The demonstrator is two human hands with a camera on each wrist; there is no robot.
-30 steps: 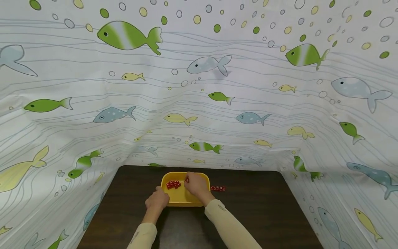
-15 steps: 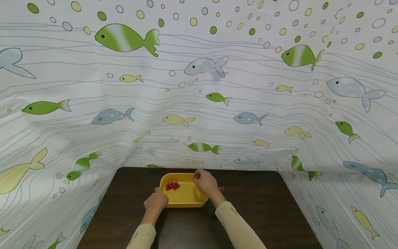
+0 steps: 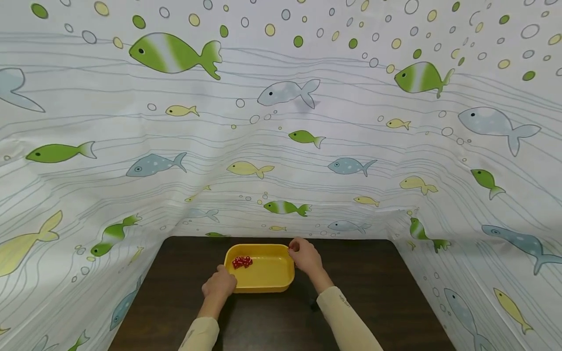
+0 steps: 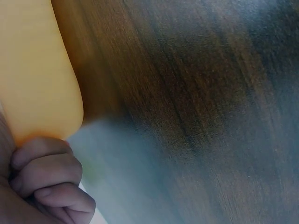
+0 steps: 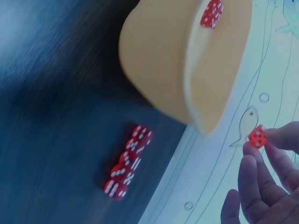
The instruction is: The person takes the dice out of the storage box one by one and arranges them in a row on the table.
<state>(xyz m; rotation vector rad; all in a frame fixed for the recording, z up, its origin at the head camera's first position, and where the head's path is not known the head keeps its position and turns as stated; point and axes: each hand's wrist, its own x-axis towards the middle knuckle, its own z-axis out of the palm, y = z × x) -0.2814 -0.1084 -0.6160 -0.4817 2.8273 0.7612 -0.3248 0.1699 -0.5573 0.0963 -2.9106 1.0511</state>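
Note:
My left hand (image 3: 219,282) grips the near left corner of a yellow plastic tray (image 3: 270,274); curled fingers (image 4: 49,170) show against its wall in the left wrist view. Inside the tray, toward the left, lies a small cluster of red dice (image 3: 242,262) with white pips. My right hand (image 3: 306,257) is at the tray's right rim, pinching one red die (image 5: 258,136) between thumb and fingertips. On the table beside the tray stands a short row of red dice (image 5: 127,163), set end to end. The hand hides most of that row in the head view.
The dark wood table (image 3: 272,321) reaches back to a white cloth (image 3: 281,146) printed with fish, which rises behind and on both sides. A small dark object (image 3: 314,303) lies by the right sleeve, too unclear to name.
From over the tray, my right hand has moved right to its right rim, with the die still pinched. It now covers most of the dice row. My left hand stays on the tray.

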